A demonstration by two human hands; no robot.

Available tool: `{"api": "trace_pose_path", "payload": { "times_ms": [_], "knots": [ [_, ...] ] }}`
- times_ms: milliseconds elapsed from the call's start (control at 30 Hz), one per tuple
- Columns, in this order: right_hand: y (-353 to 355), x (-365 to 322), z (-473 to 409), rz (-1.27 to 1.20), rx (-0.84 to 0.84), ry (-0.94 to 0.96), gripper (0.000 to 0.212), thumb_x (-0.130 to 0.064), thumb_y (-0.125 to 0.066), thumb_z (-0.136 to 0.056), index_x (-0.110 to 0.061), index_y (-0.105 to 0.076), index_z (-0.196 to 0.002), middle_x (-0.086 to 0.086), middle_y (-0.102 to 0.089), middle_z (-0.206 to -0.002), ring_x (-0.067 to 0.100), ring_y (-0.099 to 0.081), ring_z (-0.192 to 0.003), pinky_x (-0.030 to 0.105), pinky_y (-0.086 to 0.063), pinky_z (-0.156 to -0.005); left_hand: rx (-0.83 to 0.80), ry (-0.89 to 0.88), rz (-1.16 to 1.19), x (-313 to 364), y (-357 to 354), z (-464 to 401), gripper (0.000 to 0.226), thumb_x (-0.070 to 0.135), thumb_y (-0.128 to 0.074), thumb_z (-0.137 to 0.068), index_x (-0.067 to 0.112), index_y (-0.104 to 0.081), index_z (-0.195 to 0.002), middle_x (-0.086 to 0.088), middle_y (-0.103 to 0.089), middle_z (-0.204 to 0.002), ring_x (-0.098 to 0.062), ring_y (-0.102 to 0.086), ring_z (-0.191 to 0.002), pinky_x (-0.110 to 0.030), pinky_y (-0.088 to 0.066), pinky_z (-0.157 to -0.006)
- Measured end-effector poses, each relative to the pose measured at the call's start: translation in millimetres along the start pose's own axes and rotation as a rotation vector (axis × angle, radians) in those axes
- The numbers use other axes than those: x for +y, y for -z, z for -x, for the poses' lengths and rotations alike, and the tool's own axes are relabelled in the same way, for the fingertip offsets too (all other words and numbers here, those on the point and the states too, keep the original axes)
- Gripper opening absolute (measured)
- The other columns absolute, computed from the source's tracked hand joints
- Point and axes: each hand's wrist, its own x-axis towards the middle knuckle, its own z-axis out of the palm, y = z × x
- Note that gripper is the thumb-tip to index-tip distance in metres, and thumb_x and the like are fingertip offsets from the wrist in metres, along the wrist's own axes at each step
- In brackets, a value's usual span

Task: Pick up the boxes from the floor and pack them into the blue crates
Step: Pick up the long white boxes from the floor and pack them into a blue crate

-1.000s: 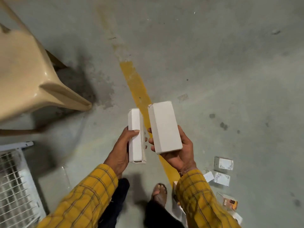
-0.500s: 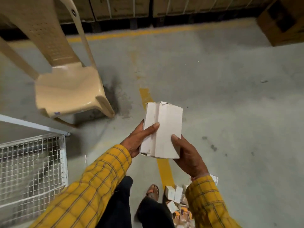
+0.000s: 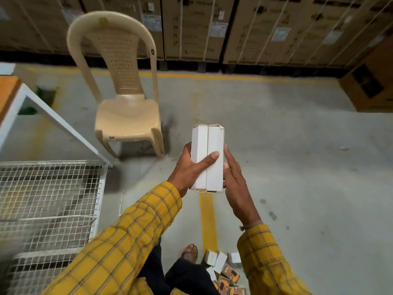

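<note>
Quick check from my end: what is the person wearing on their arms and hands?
Both arms are in long yellow sleeves with a dark plaid check, left sleeve and right sleeve, cuffs ending at the wrists. The left hand and right hand are bare, with no gloves. A thin band circles the right wrist just above the cuff.

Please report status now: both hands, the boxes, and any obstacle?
Left hand grips two white boxes side by side. Right hand steadies them, fingers straight. No blue crate visible. Chair ahead left.
</note>
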Motion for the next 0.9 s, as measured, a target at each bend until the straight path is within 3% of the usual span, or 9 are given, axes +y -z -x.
{"api": "trace_pose_path", "payload": {
  "times_ms": [133, 267, 367, 433, 500, 567, 667, 767, 900],
  "knots": [
    [-17.1, -19.6, 12.6, 0.041, -0.038, 0.031, 0.043, -0.045, -0.033, -0.11, -0.057, -0.033, -0.151, -0.036, -0.047, -0.129, -0.008, -0.052, -0.125, 0.041, -0.049, -0.112, 0.096, -0.035, 0.001, 12.0, 17.2, 32.7, 0.106, 0.074, -0.082, -0.055, 0.031, -0.042, -0.143, 0.003, -0.065, -0.129, -0.02, -0.069, -0.11, -0.043, -0.062, -0.088],
    [-49.9, -49.8, 25.1, 0.067, -0.121, 0.1, 0.041, -0.045, -0.035, -0.11, -0.064, -0.036, -0.146, -0.024, -0.043, -0.15, 0.002, -0.043, -0.141, 0.045, -0.04, -0.119, 0.198, -0.083, 0.008, 30.4, 51.5, 70.2, 0.102, 0.065, -0.084, -0.062, 0.022, -0.039, -0.143, -0.003, -0.062, -0.131, -0.018, -0.067, -0.109, -0.032, -0.061, -0.082],
    [-84.6, -74.1, 35.7, 0.107, -0.175, 0.167, 0.04, -0.047, -0.036, -0.11, -0.068, -0.034, -0.144, -0.031, -0.047, -0.139, 0.007, -0.046, -0.138, 0.046, -0.042, -0.117, 0.263, -0.155, 0.03, 45.1, 86.6, 96.5, 0.1, 0.061, -0.085, -0.063, 0.022, -0.039, -0.143, 0.001, -0.063, -0.128, -0.014, -0.067, -0.108, -0.025, -0.061, -0.077],
    [-109.8, -87.3, 45.2, 0.126, -0.193, 0.221, 0.041, -0.045, -0.035, -0.111, -0.064, -0.034, -0.147, -0.027, -0.049, -0.129, -0.003, -0.049, -0.129, 0.033, -0.045, -0.113, 0.306, -0.183, 0.053, 55.8, 112.2, 116.9, 0.102, 0.062, -0.083, -0.059, 0.023, -0.04, -0.143, 0.003, -0.064, -0.126, -0.014, -0.068, -0.107, -0.023, -0.061, -0.075],
    [-135.5, -103.3, 61.5, 0.145, -0.209, 0.269, 0.042, -0.042, -0.034, -0.111, -0.055, -0.036, -0.151, -0.016, -0.05, -0.122, -0.016, -0.05, -0.115, 0.013, -0.045, -0.101, 0.342, -0.199, 0.128, 65.5, 137.4, 143.8, 0.098, 0.058, -0.086, -0.06, 0.023, -0.043, -0.141, 0.002, -0.066, -0.125, -0.018, -0.07, -0.108, -0.033, -0.063, -0.082],
    [-163.4, -123.4, 84.6, 0.156, -0.196, 0.319, 0.04, -0.04, -0.036, -0.111, -0.049, -0.044, -0.149, -0.006, -0.048, -0.116, -0.009, -0.054, -0.108, 0.016, -0.048, -0.095, 0.384, -0.219, 0.23, 74.0, 161.1, 176.5, 0.088, 0.05, -0.089, -0.065, 0.022, -0.048, -0.138, -0.001, -0.069, -0.124, -0.021, -0.071, -0.108, -0.044, -0.061, -0.088],
    [-209.0, -154.6, 130.9, 0.14, -0.185, 0.462, 0.036, -0.037, -0.038, -0.111, -0.042, -0.057, -0.142, -0.001, -0.045, -0.112, 0.009, -0.055, -0.112, 0.025, -0.047, -0.095, 0.537, -0.263, 0.383, 85.9, 195.0, 229.0, 0.068, 0.037, -0.088, -0.073, 0.02, -0.056, -0.129, -0.003, -0.074, -0.115, -0.023, -0.074, -0.102, -0.049, -0.061, -0.087],
    [-252.2, -181.5, 183.9, 0.216, -0.285, 0.674, 0.044, -0.042, -0.041, -0.107, -0.033, -0.05, -0.149, -0.003, -0.051, -0.122, 0.016, -0.051, -0.122, 0.024, -0.044, -0.1, 0.694, -0.326, 0.506, 104.4, 233.5, 280.1, 0.079, 0.044, -0.091, -0.066, 0.019, -0.054, -0.131, -0.002, -0.075, -0.113, -0.022, -0.074, -0.1, -0.051, -0.061, -0.086],
    [-304.0, -213.2, 236.4, 0.326, -0.402, 0.883, 0.072, -0.045, -0.064, -0.086, -0.025, -0.043, -0.152, -0.012, -0.051, -0.142, 0.021, -0.047, -0.131, 0.028, -0.038, -0.104, 0.91, -0.488, 0.506, 129.2, 286.2, 350.9, 0.089, 0.044, -0.094, -0.061, 0.024, -0.048, -0.134, 0.001, -0.072, -0.119, -0.017, -0.074, -0.103, -0.047, -0.06, -0.089]
  ]
}}
